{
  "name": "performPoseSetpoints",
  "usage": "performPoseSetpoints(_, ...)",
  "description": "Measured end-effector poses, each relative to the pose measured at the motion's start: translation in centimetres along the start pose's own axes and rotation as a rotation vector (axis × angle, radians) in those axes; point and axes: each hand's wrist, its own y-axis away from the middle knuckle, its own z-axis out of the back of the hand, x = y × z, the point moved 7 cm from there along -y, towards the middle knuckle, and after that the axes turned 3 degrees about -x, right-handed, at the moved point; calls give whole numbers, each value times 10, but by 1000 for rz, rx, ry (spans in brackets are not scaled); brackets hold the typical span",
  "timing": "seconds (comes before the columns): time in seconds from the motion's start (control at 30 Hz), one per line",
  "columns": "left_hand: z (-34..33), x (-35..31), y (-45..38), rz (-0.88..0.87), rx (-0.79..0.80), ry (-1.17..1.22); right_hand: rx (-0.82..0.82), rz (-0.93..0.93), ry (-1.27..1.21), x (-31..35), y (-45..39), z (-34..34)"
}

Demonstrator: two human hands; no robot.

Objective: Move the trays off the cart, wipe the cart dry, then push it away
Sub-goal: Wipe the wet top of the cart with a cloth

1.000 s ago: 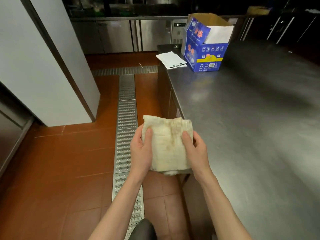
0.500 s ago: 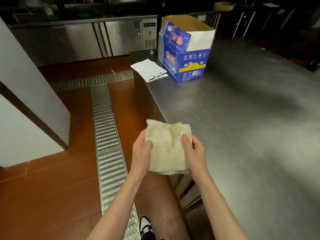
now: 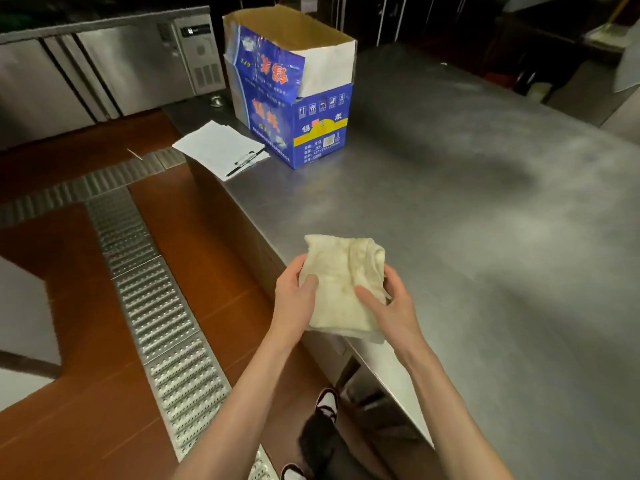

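A folded cream cloth (image 3: pixel 341 275) with faint brown stains hangs between both hands, just over the near edge of a steel counter (image 3: pixel 467 209). My left hand (image 3: pixel 294 299) grips its left side with the thumb on top. My right hand (image 3: pixel 388 306) grips its right side, thumb laid across the front. No cart or trays are in view.
A blue open cardboard box (image 3: pixel 294 98) stands at the counter's far left corner beside a clipboard with paper and a pen (image 3: pixel 221 150). A metal floor drain grate (image 3: pixel 162 323) runs along the red tile floor to my left. Steel cabinets (image 3: pixel 104 71) line the back.
My view has swung right and closer to the counter. The cloth, still held in both hands, now sits over the counter's edge instead of over the floor.
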Motion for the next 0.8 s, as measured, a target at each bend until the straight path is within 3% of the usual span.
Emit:
performPoseSetpoints(0.33,-65,42,-88,158,254,-55,-202,-123,-49,-58,-90,25)
performPoseSetpoints(0.57,-97,93,-144,221,202,-115,-254,-177,-12,-101,-149,35)
performPoseSetpoints(0.8,-108,143,-182,251,216,-267,-255,-218,180,-137,-184,36)
